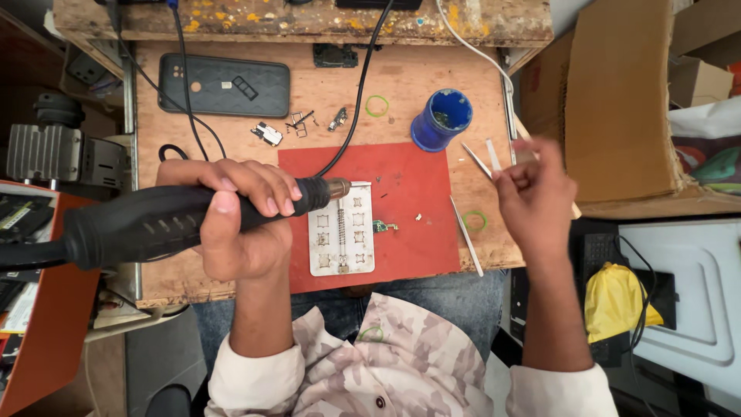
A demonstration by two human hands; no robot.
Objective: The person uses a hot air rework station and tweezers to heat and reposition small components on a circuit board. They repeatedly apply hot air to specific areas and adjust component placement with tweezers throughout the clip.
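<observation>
The black hot-air gun [154, 224] lies level over the tabletop [401, 81], its nozzle aimed at the metal holder plate [342, 229] on the red mat [409, 201]. The left hand [239, 224] is wrapped round its handle. The right hand [532, 197] pinches tweezers [482, 161] raised clear, near the blue cup [441, 117].

A large brown cardboard box [621, 100] stands open at the right edge of the wooden workbench [432, 73], its plain flap facing the camera. Behind it, a smaller brown carton [698, 77] sits at the upper right. At the far left, the corner of a flat orange box [46, 324] shows beside the bench.
</observation>
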